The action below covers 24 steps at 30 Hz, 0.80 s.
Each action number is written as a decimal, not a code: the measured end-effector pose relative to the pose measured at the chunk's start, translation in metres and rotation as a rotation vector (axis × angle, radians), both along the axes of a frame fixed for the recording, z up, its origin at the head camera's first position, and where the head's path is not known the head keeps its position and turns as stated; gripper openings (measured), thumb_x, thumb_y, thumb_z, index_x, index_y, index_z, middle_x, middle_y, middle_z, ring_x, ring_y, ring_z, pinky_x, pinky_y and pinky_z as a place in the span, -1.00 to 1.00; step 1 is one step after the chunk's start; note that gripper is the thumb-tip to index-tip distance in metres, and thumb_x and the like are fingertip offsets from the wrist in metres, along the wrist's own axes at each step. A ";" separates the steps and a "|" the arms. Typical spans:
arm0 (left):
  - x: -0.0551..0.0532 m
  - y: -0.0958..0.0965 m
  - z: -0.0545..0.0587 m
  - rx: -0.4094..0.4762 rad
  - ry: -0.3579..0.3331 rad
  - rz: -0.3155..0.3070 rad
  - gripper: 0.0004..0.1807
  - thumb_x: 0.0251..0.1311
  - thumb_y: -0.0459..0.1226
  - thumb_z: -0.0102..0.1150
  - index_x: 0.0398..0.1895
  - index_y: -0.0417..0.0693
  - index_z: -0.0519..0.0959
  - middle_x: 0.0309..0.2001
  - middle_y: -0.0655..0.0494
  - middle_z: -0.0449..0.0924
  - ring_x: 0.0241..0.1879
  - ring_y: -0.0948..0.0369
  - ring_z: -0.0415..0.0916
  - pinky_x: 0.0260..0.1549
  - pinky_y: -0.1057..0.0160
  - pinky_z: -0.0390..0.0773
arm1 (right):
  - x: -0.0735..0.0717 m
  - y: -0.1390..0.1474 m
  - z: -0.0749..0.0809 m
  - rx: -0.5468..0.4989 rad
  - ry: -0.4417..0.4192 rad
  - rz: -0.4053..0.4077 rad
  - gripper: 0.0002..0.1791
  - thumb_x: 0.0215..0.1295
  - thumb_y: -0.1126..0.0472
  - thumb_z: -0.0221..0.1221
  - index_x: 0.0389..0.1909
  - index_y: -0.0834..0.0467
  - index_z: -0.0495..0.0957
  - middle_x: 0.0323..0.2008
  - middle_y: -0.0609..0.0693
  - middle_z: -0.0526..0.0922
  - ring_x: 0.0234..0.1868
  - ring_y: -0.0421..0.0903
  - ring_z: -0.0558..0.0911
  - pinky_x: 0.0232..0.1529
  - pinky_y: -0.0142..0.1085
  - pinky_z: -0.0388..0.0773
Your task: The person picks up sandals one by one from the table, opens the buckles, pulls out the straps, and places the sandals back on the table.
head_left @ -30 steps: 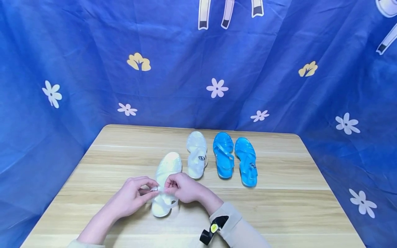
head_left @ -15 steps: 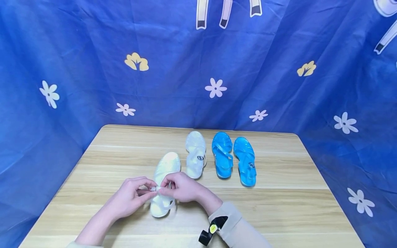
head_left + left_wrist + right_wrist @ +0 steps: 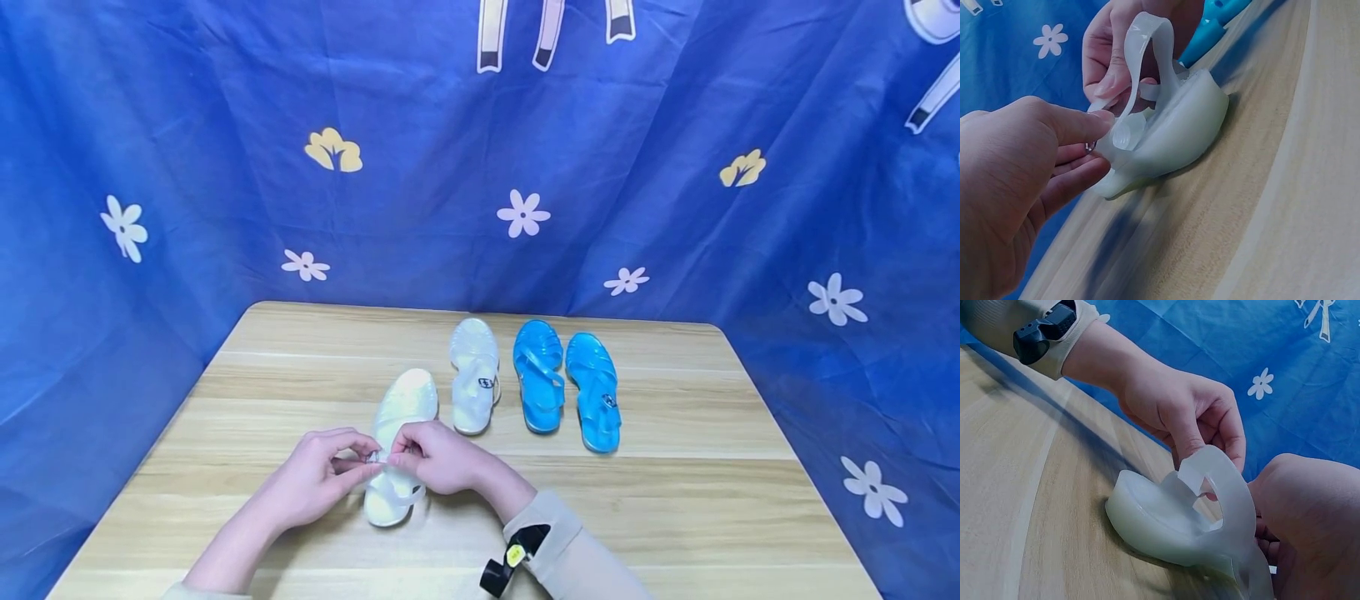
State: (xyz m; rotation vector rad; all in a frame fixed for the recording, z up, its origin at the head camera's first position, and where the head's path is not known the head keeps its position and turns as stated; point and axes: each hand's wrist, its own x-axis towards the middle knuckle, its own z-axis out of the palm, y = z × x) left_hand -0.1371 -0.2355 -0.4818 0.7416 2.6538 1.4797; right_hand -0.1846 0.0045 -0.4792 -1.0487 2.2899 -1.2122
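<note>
A white jelly sandal (image 3: pixel 406 404) lies on the table, toe toward the back. At its left side my left hand (image 3: pixel 318 479) pinches the buckle (image 3: pixel 1090 147) end between thumb and fingers. My right hand (image 3: pixel 446 457) reaches over the sandal from the right and pinches the loose strap (image 3: pixel 1102 104) close to the buckle. In the left wrist view the heel strap (image 3: pixel 1147 28) arches up over the sole. Fingers partly hide where strap and buckle meet, so I cannot tell whether the strap is threaded.
Another white sandal (image 3: pixel 474 375) stands behind and to the right. Two blue sandals (image 3: pixel 538 375) lie farther right. The wooden table (image 3: pixel 675 517) ends at a blue curtain (image 3: pixel 420 208) at the back. A black wrist camera (image 3: pixel 510 562) sits on the right sleeve.
The right hand has shifted slightly left, bringing the strap closer to the buckle in the left hand. The sandals have stayed in place.
</note>
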 end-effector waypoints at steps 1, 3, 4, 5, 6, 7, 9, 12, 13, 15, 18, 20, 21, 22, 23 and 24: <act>0.000 0.000 0.000 0.001 -0.004 0.009 -0.79 0.25 -0.37 0.50 -0.10 0.03 0.74 -0.09 0.15 0.74 -0.09 0.13 0.76 -0.13 0.27 0.74 | 0.000 0.001 -0.001 0.002 -0.002 -0.002 -0.89 0.58 0.20 0.19 -0.22 0.10 0.60 -0.43 -0.24 0.53 -0.40 -0.38 0.49 -0.31 -0.49 0.52; 0.001 0.000 0.001 0.000 -0.010 0.021 -0.79 0.24 -0.38 0.50 -0.10 0.01 0.74 -0.09 0.14 0.75 -0.09 0.14 0.76 -0.13 0.28 0.73 | -0.001 0.003 -0.001 0.002 -0.016 -0.008 -0.89 0.59 0.20 0.19 -0.22 0.09 0.60 -0.43 -0.23 0.52 -0.40 -0.36 0.48 -0.32 -0.48 0.52; 0.001 0.000 0.001 -0.001 -0.013 0.021 -0.79 0.24 -0.38 0.50 -0.10 0.00 0.74 -0.09 0.14 0.74 -0.08 0.14 0.75 -0.13 0.28 0.73 | -0.001 0.004 -0.001 0.001 -0.022 -0.013 -0.89 0.59 0.20 0.18 -0.22 0.09 0.59 -0.43 -0.23 0.52 -0.40 -0.36 0.48 -0.32 -0.48 0.51; 0.001 0.000 0.001 -0.002 -0.016 0.021 -0.79 0.24 -0.37 0.50 -0.10 -0.01 0.74 -0.08 0.13 0.74 -0.08 0.14 0.75 -0.12 0.29 0.73 | -0.001 0.005 -0.001 0.002 -0.027 -0.019 -0.89 0.59 0.20 0.19 -0.22 0.09 0.59 -0.43 -0.23 0.51 -0.40 -0.35 0.48 -0.32 -0.48 0.51; 0.001 0.000 0.001 -0.001 -0.021 0.022 -0.79 0.24 -0.37 0.50 -0.09 -0.01 0.74 -0.08 0.14 0.74 -0.08 0.14 0.75 -0.12 0.29 0.73 | -0.001 0.006 -0.001 0.002 -0.029 -0.025 -0.89 0.59 0.20 0.19 -0.22 0.08 0.59 -0.43 -0.23 0.51 -0.40 -0.35 0.48 -0.32 -0.47 0.51; 0.001 0.000 0.002 -0.002 -0.026 0.022 -0.80 0.25 -0.35 0.50 -0.09 -0.01 0.74 -0.07 0.14 0.74 -0.08 0.13 0.75 -0.12 0.30 0.72 | -0.001 0.007 -0.001 -0.001 -0.033 -0.031 -0.89 0.58 0.20 0.19 -0.22 0.08 0.59 -0.44 -0.22 0.51 -0.41 -0.34 0.47 -0.33 -0.46 0.50; 0.001 -0.001 0.002 0.003 -0.031 0.017 -0.80 0.26 -0.34 0.50 -0.09 -0.01 0.73 -0.07 0.14 0.74 -0.08 0.11 0.75 -0.11 0.30 0.72 | -0.001 0.009 -0.002 -0.005 -0.036 -0.038 -0.89 0.58 0.20 0.20 -0.22 0.09 0.60 -0.44 -0.22 0.50 -0.41 -0.33 0.47 -0.33 -0.46 0.50; 0.001 -0.001 0.001 0.001 -0.028 0.010 -0.80 0.27 -0.33 0.49 -0.08 -0.01 0.73 -0.06 0.14 0.74 -0.08 0.09 0.76 -0.12 0.31 0.72 | -0.001 0.010 -0.004 -0.010 -0.034 -0.038 -0.89 0.58 0.20 0.20 -0.22 0.09 0.60 -0.45 -0.22 0.50 -0.41 -0.34 0.46 -0.33 -0.46 0.49; 0.001 -0.001 0.001 0.000 -0.027 0.011 -0.80 0.27 -0.33 0.49 -0.08 0.00 0.73 -0.06 0.15 0.74 -0.08 0.09 0.76 -0.12 0.31 0.72 | -0.002 0.010 -0.004 -0.011 -0.034 -0.038 -0.89 0.58 0.19 0.20 -0.22 0.09 0.60 -0.45 -0.22 0.50 -0.42 -0.34 0.46 -0.33 -0.46 0.49; 0.000 -0.001 0.001 -0.006 -0.025 0.013 -0.80 0.26 -0.34 0.49 -0.09 0.00 0.73 -0.07 0.15 0.74 -0.07 0.10 0.75 -0.12 0.31 0.72 | -0.002 0.011 -0.005 -0.012 -0.030 -0.039 -0.89 0.58 0.19 0.20 -0.21 0.08 0.60 -0.45 -0.23 0.49 -0.42 -0.35 0.46 -0.33 -0.47 0.49; 0.000 -0.001 0.001 -0.015 -0.031 0.025 -0.80 0.26 -0.35 0.50 -0.09 0.00 0.73 -0.07 0.15 0.74 -0.07 0.13 0.75 -0.11 0.30 0.72 | -0.002 0.013 -0.003 -0.027 -0.031 -0.050 -0.89 0.58 0.18 0.20 -0.21 0.08 0.60 -0.44 -0.22 0.50 -0.41 -0.33 0.46 -0.33 -0.45 0.50; 0.000 -0.001 0.001 -0.020 -0.040 0.034 -0.80 0.25 -0.35 0.50 -0.09 -0.01 0.73 -0.08 0.14 0.75 -0.07 0.12 0.75 -0.11 0.30 0.72 | -0.002 0.013 -0.001 -0.040 -0.031 -0.060 -0.89 0.59 0.17 0.19 -0.20 0.07 0.60 -0.42 -0.22 0.50 -0.39 -0.33 0.47 -0.31 -0.45 0.51; 0.000 -0.001 0.001 -0.023 -0.044 0.036 -0.79 0.24 -0.36 0.50 -0.09 -0.01 0.73 -0.08 0.14 0.75 -0.06 0.12 0.75 -0.10 0.30 0.72 | -0.002 0.014 0.000 -0.049 -0.032 -0.065 -0.89 0.59 0.16 0.19 -0.19 0.07 0.60 -0.41 -0.22 0.51 -0.38 -0.33 0.47 -0.30 -0.44 0.51; 0.000 -0.001 0.000 -0.025 -0.046 0.038 -0.79 0.24 -0.36 0.50 -0.09 -0.01 0.73 -0.08 0.14 0.75 -0.06 0.12 0.75 -0.10 0.30 0.72 | -0.002 0.014 0.001 -0.058 -0.033 -0.072 -0.89 0.59 0.15 0.19 -0.18 0.07 0.60 -0.40 -0.22 0.52 -0.37 -0.32 0.48 -0.29 -0.44 0.52; -0.001 -0.001 0.000 -0.030 -0.046 0.037 -0.79 0.25 -0.36 0.49 -0.08 -0.01 0.73 -0.08 0.15 0.74 -0.06 0.11 0.75 -0.10 0.30 0.72 | -0.002 0.014 0.001 -0.068 -0.031 -0.078 -0.89 0.60 0.15 0.18 -0.17 0.07 0.61 -0.39 -0.22 0.53 -0.35 -0.32 0.49 -0.28 -0.44 0.53; -0.001 -0.001 0.000 -0.030 -0.048 0.038 -0.79 0.24 -0.36 0.50 -0.08 -0.01 0.73 -0.08 0.15 0.75 -0.06 0.11 0.75 -0.10 0.30 0.72 | -0.002 0.013 0.002 -0.079 -0.031 -0.084 -0.89 0.60 0.14 0.18 -0.16 0.07 0.61 -0.37 -0.22 0.54 -0.35 -0.32 0.49 -0.28 -0.43 0.53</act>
